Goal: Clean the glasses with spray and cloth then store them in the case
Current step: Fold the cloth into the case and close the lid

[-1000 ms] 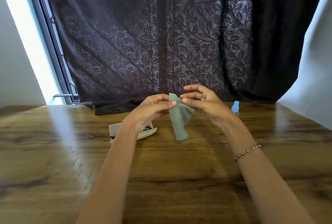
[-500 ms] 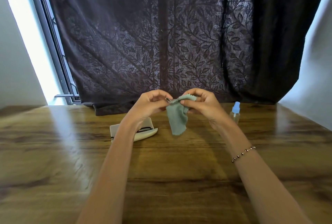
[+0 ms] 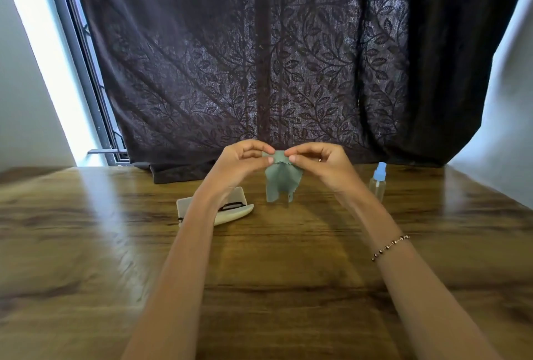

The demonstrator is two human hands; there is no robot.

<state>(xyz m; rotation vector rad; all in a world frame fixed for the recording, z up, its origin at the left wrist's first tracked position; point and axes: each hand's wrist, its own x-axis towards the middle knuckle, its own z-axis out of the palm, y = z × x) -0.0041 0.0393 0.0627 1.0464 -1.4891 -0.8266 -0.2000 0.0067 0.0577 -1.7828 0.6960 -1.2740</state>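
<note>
Glasses (image 3: pixel 230 205): in open white case (image 3: pixel 235 216) on wooden table (image 3: pixel 86 244), below and left of the grip, partly hidden behind left forearm. Long axis roughly left to right, rising slightly toward the right end. Thin black frame visible; lenses not discernible. Not yet lifted out.

Grip: left hand (image 3: pixel 239 163) and right hand (image 3: pixel 320 163) raised over table, close together, each pinching top edge of grey-green cloth (image 3: pixel 281 183) between thumb and forefinger. Cloth hanging limp from both pinches, top edge scalloped, lower corners apparently clear of table, just right of case.

Nearer hand to glasses: left, with its forearm crossing in front of case. Right hand nearer spray bottle (image 3: pixel 377 183): clear body, blue cap, upright, near right wrist.

Judged step: spreading cloth ahead of cleaning. Judged progress: early, with no sign of spraying or wiping.

For coming move: release left pinch, lower toward case, take frame along its long axis. Keep cloth in right hand. Avoid fingertip contact with lenses and avoid knocking case lid.
</note>
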